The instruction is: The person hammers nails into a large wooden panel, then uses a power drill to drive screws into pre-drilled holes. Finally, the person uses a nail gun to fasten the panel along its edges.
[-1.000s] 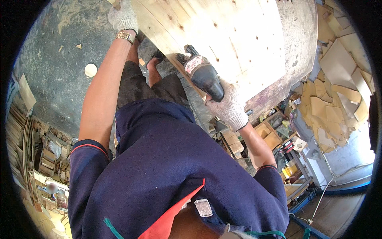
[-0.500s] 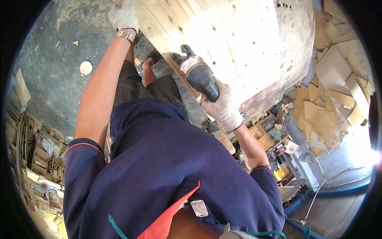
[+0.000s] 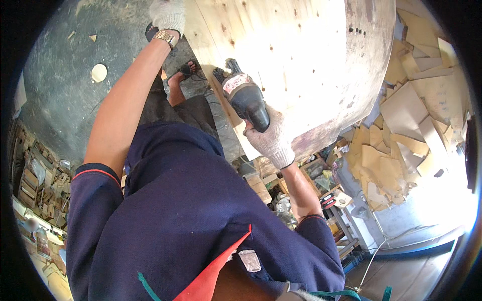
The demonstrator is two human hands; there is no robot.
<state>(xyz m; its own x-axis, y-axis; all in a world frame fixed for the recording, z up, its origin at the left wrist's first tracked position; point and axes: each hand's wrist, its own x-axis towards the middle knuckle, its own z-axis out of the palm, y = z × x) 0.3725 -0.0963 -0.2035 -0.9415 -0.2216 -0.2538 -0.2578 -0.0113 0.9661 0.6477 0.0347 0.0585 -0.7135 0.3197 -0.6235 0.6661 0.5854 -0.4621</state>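
My right hand (image 3: 273,138), in a white knit glove, is wrapped round the rear of a black handheld power tool (image 3: 248,103) with a pinkish label. Its front end rests at the left edge of a pale plywood sheet (image 3: 306,65) dotted with dark knots. What the tool's working end touches is hidden. At the top rim, my left hand (image 3: 168,15), also gloved and with a metal watch at the wrist, is at the sheet's far left edge. Its fingers run out of the picture, so their grip does not show.
Under the pale sheet lies a stained board (image 3: 369,45) with a row of dark holes. Cut sheet pieces (image 3: 406,110) lean at the right. A round pale disc (image 3: 99,73) lies on the dark floor. Stacked wood scraps (image 3: 35,185) are at the left. My sandalled foot (image 3: 186,71) stands beside the sheet.
The whole view has turned slightly. My left hand appears farther right and higher, still by the sheet's edge. The tool and my right hand look nearly unchanged against the sheet.
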